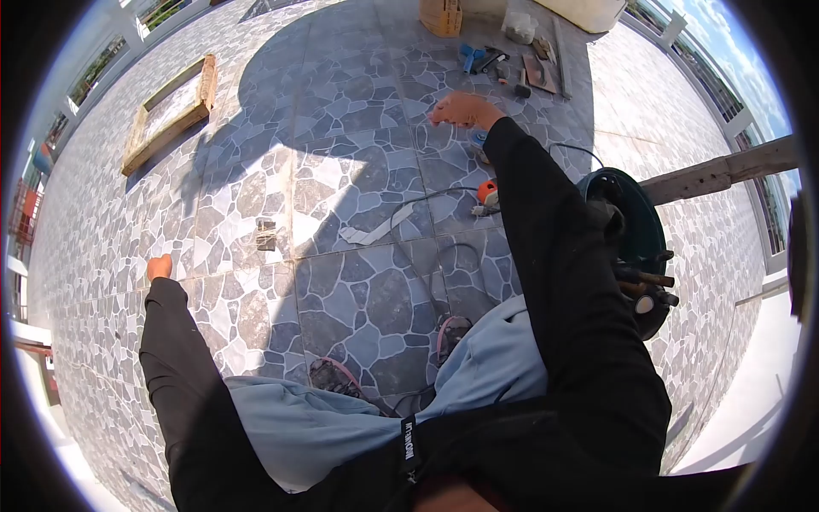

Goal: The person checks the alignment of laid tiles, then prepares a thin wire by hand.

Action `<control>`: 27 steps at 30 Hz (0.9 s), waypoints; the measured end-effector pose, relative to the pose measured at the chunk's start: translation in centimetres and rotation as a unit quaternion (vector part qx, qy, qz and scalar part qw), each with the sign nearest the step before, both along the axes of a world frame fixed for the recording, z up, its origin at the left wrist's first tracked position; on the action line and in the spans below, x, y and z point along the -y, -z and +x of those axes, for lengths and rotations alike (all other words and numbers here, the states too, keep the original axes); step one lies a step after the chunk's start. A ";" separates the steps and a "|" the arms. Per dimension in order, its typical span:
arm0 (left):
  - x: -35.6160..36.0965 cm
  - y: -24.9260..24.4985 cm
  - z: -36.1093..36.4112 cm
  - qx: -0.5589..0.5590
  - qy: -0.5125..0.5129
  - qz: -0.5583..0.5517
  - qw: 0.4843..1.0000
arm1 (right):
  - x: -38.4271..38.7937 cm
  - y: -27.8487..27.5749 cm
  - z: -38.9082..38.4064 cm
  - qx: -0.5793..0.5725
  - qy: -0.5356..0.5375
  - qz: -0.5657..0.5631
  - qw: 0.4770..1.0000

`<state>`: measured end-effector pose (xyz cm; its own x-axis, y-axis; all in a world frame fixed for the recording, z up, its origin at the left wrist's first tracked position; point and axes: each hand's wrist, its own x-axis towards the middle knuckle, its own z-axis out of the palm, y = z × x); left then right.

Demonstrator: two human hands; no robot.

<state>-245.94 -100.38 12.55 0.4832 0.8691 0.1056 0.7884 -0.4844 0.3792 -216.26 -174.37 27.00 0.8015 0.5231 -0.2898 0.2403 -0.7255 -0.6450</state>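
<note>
My left hand [159, 266] is held out at the left above the sunlit stone-pattern tiles, its fingers closed in a fist with nothing visible in it. Further forward, my right hand [465, 111] reaches over the shaded tiles, fingers loosely bent and apart, holding nothing I can see. Just below its wrist, a small blue item [479, 136] is partly covered by my sleeve. An orange round object [487, 192] lies beside the right forearm. Between my arms, a small dark bundle [267, 235] and a torn white strip [375, 229] lie on the floor.
A wooden frame [207, 96] lies at the left. Ahead are a blue tool [471, 58], several hand tools, a clear plastic bag [521, 27] and a cardboard box [441, 17]. A dark green bucket [648, 213] of tools and a wooden beam [725, 176] are at my right. A cable [435, 194] crosses the tiles.
</note>
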 end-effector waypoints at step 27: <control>24.7 -5.8 14.1 0.069 0.439 -0.091 0.891 | -5.1 2.1 -0.2 -0.141 -0.068 0.078 0.985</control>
